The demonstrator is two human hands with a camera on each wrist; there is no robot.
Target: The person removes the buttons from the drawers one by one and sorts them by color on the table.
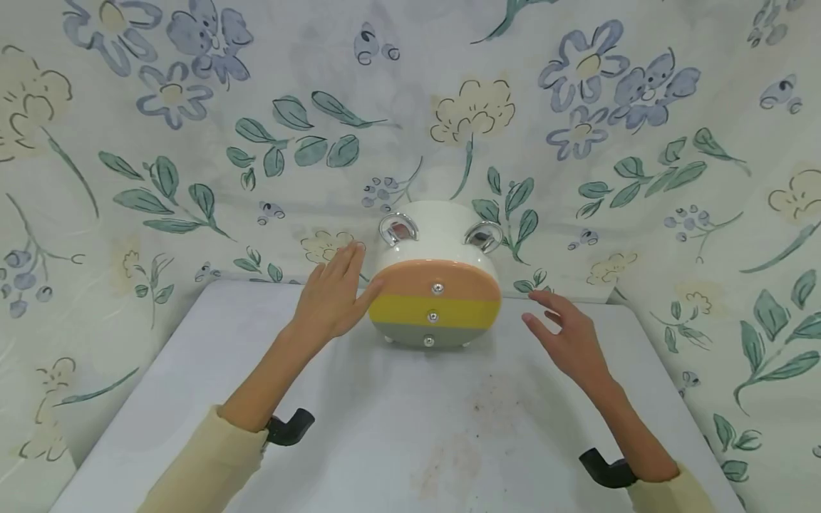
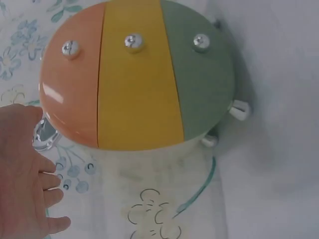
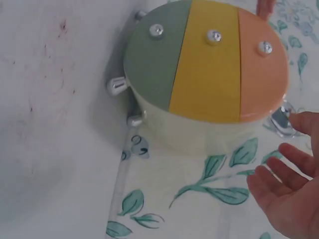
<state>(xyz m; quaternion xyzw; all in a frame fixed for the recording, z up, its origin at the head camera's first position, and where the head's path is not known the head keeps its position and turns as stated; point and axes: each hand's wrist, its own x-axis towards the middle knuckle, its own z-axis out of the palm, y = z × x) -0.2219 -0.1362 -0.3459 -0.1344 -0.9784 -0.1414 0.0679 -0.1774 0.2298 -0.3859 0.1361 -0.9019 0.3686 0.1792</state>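
Observation:
A white oval drawer box [image 1: 435, 228] stands on the table, its front striped in orange, yellow and green drawers, each with a round silver knob [image 1: 432, 316]. Short silver feet [image 3: 117, 85] hold it up, and two shiny ring-shaped pieces [image 1: 399, 229] sit on its top corners. On the box's left, my left hand [image 1: 333, 292] has its fingers extended, the thumb overlapping the front's edge in the head view. My right hand [image 1: 571, 340] hovers over the table to the right, apart from the box, fingers loosely bent around nothing.
The white table [image 1: 398, 427] carries faint reddish smudges [image 1: 484, 399] in front of the box. Behind it and along both sides hangs a floral-patterned covering [image 1: 410, 92]. Black curved mounts [image 1: 290, 427] stick out from both wrists.

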